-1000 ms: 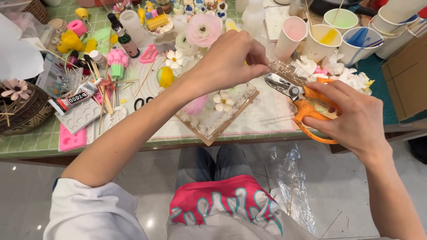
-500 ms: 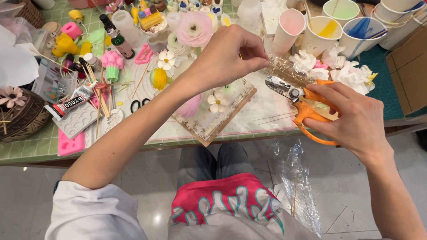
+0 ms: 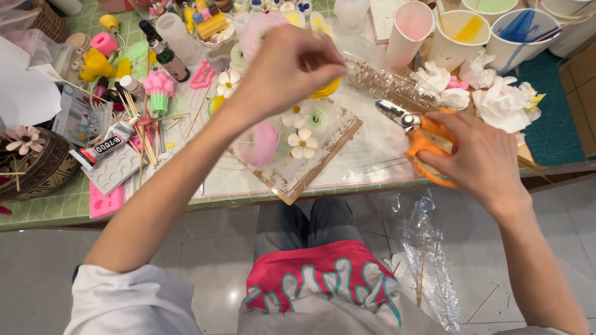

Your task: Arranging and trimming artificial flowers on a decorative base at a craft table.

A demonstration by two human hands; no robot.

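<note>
My left hand is raised over the table, its fingertips pinched on one end of a clear plastic packet of thin wooden sticks. The packet stretches to the right toward the scissors. My right hand grips orange-handled scissors, whose blades point left and sit just below the packet's far end. Under my left forearm lies a rectangular wood-edged tray holding white flowers and a pink ball.
Paint-stained paper cups stand at the back right beside crumpled tissues. A glue tube, pink moulds, loose sticks and small bottles crowd the left, next to a wicker basket. Plastic wrap lies on the floor.
My left hand has lifted up and to the left, pulling the packet with it. The scissors have dropped slightly away from the packet's end.
</note>
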